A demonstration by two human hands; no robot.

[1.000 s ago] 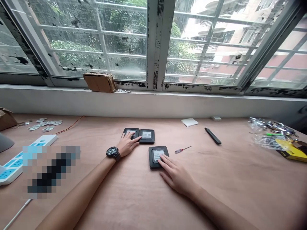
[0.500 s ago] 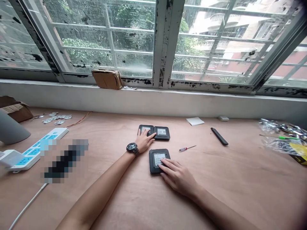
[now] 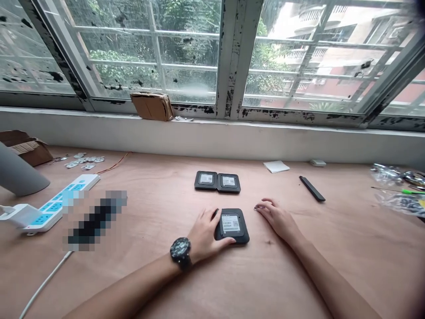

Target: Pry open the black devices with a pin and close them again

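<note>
A black square device [image 3: 232, 225] with a white label lies on the wooden table [image 3: 166, 274] in front of me. My left hand [image 3: 204, 234], with a black wristwatch [image 3: 181, 251] on the wrist, grips the device's left edge, thumb along its near side. My right hand [image 3: 278, 218] lies flat on the table just right of the device, fingers spread. Its fingertips cover the spot where a small screwdriver lay; only a trace of it shows. Two more black devices [image 3: 217, 181] sit side by side farther back.
A black bar [image 3: 312, 188], a white pad [image 3: 276, 166] and a small white block [image 3: 318, 162] lie at back right. Plastic bags [image 3: 396, 188] with parts sit far right. A power strip [image 3: 49, 207], a cardboard box [image 3: 28, 148] and a grey object [image 3: 16, 175] are at left. A brown parcel [image 3: 152, 106] rests on the sill.
My left hand left the far pair of devices and came back to grip the near device. My right hand came off that device and moved right onto the small screwdriver.
</note>
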